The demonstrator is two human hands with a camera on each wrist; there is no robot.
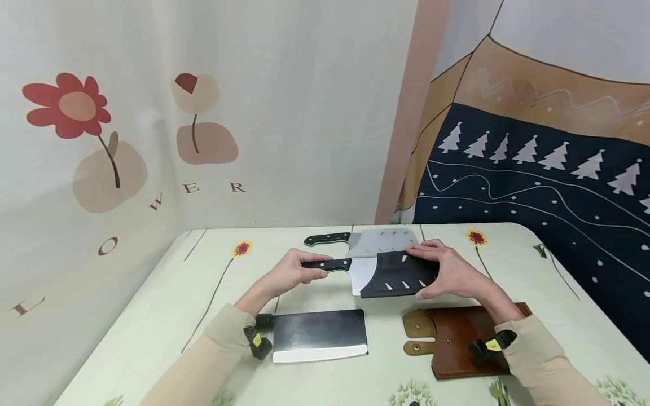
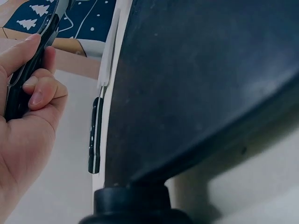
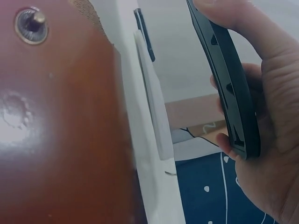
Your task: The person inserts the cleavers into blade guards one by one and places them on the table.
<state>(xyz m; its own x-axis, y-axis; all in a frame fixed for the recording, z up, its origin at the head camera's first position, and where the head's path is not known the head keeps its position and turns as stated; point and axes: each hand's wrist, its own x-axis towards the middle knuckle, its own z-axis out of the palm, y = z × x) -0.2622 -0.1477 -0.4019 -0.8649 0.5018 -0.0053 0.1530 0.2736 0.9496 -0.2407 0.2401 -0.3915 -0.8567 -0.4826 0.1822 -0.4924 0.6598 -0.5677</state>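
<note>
- Spread on a flowered table (image 1: pixel 386 338) before printed curtains (image 1: pixel 304 113): a bare cleaver (image 1: pixel 320 332), handle partly hidden at the left wrist (image 1: pixel 246 321), and a brown leather cover (image 1: pixel 452 332), overlapped by the right forearm (image 1: pixel 538 344).
- Lying at the far side: another cleaver (image 1: pixel 357 242) in a pale cover (image 1: pixel 386 239), partly blocked from the head view by the raised cleaver (image 1: pixel 363 276).
- Counted in all: three cleavers, three covers.
- Raised above the table, between both hands, blade partly inside a black cover (image 1: pixel 398 276).
- Gripped at the handle (image 1: pixel 337 264) by curled fingers of the left hand (image 1: pixel 291 273); clasped at the black cover by the right hand (image 1: pixel 452 270), thumb low, fingers over the upper edge.
</note>
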